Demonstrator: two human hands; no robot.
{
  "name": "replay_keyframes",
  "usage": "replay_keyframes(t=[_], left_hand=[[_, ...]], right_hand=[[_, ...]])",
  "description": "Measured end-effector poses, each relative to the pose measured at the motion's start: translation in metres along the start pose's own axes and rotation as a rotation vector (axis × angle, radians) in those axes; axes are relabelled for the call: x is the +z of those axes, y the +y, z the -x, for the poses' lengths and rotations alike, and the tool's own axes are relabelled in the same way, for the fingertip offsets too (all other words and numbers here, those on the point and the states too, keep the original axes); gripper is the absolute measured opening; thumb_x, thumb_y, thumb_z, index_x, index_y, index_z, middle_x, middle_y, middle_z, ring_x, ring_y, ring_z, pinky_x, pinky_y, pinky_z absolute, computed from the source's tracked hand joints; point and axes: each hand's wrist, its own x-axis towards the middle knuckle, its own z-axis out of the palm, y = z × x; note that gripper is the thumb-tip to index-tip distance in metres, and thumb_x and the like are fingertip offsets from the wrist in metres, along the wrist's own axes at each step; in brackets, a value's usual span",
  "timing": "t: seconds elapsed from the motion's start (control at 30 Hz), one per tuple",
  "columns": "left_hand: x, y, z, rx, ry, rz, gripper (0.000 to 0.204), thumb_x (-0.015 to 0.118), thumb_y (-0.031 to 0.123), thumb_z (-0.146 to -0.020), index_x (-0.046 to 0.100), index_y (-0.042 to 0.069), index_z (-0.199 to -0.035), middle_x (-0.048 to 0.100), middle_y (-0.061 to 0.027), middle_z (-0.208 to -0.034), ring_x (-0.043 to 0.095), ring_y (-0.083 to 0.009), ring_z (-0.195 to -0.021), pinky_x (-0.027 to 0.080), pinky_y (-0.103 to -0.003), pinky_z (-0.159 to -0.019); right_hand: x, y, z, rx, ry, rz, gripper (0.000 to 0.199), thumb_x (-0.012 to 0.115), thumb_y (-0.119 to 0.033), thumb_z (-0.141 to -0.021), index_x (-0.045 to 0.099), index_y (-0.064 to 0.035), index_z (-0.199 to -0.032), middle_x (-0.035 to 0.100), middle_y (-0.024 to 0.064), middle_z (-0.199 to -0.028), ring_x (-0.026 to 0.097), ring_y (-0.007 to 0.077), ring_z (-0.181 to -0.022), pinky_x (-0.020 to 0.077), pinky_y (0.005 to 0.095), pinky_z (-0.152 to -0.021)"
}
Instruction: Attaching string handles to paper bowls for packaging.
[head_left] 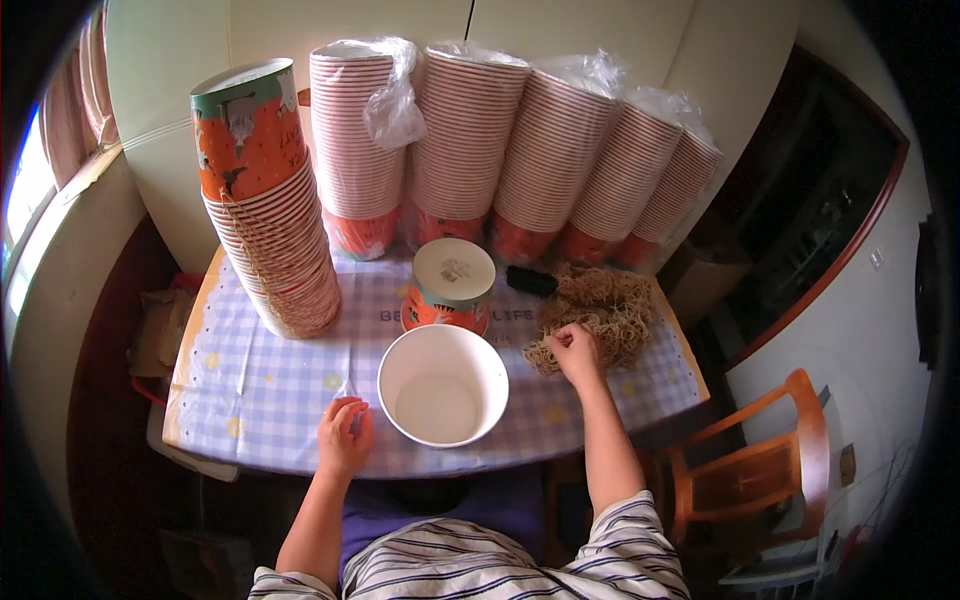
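Tan, wiry strands lie in a tangled heap (615, 315) at the table's right, within easy reach of the right hand (576, 355); its fingers bunch at the near edge, though whether they grip a strand I cannot tell. A smooth white paper bucket (445, 368) stands mouth-up between the hands, presumably so both can reach it. Just beside it, the left hand (345, 437) is half curled, apparently holding nothing. Behind sits an upturned printed bucket (454, 272). Farther out, nested stacks (460, 140) show ribbed rims under crinkled clear plastic, likely keeping them clean, above a checked tablecloth (280, 390).
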Motion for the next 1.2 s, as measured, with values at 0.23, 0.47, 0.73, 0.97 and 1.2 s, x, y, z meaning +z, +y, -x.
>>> replay_keyframes(t=[0.23, 0.47, 0.73, 0.97, 1.2], left_hand=[[0.000, -0.004, 0.002, 0.045, -0.022, -0.042, 0.011, 0.062, 0.001, -0.074, 0.062, 0.003, -0.085, 0.062, -0.0147, -0.090, 0.061, -0.0312, -0.080, 0.050, -0.036, -0.070], [0.000, -0.002, 0.003, -0.003, 0.011, 0.012, 0.012, 0.063, 0.003, -0.074, 0.063, 0.004, -0.085, 0.063, -0.0134, -0.090, 0.061, -0.0315, -0.081, 0.049, -0.038, -0.071], [-0.002, -0.001, 0.003, -0.040, -0.039, 0.005, 0.010, 0.063, 0.003, -0.074, 0.063, 0.004, -0.084, 0.063, -0.0128, -0.091, 0.060, -0.0311, -0.081, 0.049, -0.038, -0.072], [-0.001, -0.001, 0.001, 0.010, -0.031, -0.014, 0.009, 0.061, 0.002, -0.077, 0.063, 0.001, -0.086, 0.062, -0.0145, -0.090, 0.062, -0.0267, -0.076, 0.050, -0.031, -0.062], [0.000, -0.005, 0.003, 0.006, -0.037, -0.012, 0.009, 0.061, 0.001, -0.077, 0.063, 0.002, -0.086, 0.061, -0.0139, -0.091, 0.061, -0.0250, -0.074, 0.050, -0.030, -0.060]], right_hand=[[0.015, 0.009, -0.012, -0.147, 0.062, 0.367, 0.021, 0.071, -0.023, -0.071, 0.061, -0.0045, -0.074, 0.059, 0.0128, -0.083, 0.060, 0.0294, -0.077, 0.0475, 0.0402, -0.068], [-0.049, -0.015, -0.033, 0.020, -0.081, -0.085, 0.015, 0.065, -0.014, -0.080, 0.066, 0.0008, -0.083, 0.066, 0.0106, -0.073, 0.060, 0.0147, -0.069, 0.0465, 0.0309, -0.065], [-0.072, 0.001, -0.049, 0.133, -0.263, -0.556, 0.011, 0.062, -0.012, -0.080, 0.066, -0.0010, -0.080, 0.062, 0.0034, -0.071, 0.054, 0.0100, -0.063, 0.0439, 0.0250, -0.059], [-0.099, -0.023, -0.055, 0.091, -0.104, -0.844, 0.012, 0.057, -0.014, -0.084, 0.062, -0.0046, -0.078, 0.063, 0.0030, -0.075, 0.055, 0.0088, -0.066, 0.0439, 0.0227, -0.061], [-0.146, -0.056, -0.069, -0.005, -0.115, -1.173, 0.014, 0.048, -0.014, -0.087, 0.057, -0.0027, -0.086, 0.065, 0.0139, -0.089, 0.062, 0.0199, -0.078, 0.0496, 0.0333, -0.074]])
